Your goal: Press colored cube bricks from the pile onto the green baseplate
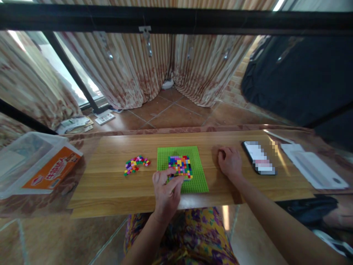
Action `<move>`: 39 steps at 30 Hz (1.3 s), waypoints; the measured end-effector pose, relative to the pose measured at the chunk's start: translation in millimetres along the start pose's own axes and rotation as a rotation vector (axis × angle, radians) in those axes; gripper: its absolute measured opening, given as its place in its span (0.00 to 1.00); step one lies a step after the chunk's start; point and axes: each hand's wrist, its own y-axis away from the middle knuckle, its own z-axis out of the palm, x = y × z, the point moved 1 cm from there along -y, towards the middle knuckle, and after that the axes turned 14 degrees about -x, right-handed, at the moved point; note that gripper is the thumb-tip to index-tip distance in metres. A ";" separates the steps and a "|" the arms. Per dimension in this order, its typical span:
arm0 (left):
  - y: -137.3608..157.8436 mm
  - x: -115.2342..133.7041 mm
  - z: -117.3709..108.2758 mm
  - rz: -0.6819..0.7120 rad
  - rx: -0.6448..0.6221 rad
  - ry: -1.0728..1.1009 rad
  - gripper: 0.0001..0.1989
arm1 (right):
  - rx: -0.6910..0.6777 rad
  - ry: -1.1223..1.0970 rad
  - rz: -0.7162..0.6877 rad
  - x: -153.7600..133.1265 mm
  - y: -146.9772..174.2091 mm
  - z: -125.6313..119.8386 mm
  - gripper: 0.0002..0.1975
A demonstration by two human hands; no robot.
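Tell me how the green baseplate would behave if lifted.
The green baseplate looks thin, so it's probably light and might flex at its bare edges. The multicoloured brick block covering its middle would likely stiffen it there.

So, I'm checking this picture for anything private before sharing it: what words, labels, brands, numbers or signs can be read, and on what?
None clearly enough to quote.
Orange label on the clear plastic box: white lettering and a small logo, too blurred to read.
Phone: screen pixelated, unreadable.
Booklet on the floor: print too small.
Papers beside it: any print too small.
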 end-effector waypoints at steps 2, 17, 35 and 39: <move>-0.7 -0.7 1.3 0.000 0.009 0.004 0.06 | 0.005 0.003 -0.003 0.1 -0.1 -0.2 0.12; -2.4 -0.2 1.0 0.025 0.018 -0.013 0.03 | 0.017 0.016 -0.021 1.3 -0.1 0.1 0.12; -2.9 -2.1 3.3 0.082 0.029 -0.044 0.05 | 0.006 0.016 -0.023 -4.1 1.3 -3.9 0.12; -3.5 -2.6 2.9 0.089 0.005 -0.074 0.06 | -0.003 0.017 -0.011 -3.4 0.8 -2.9 0.13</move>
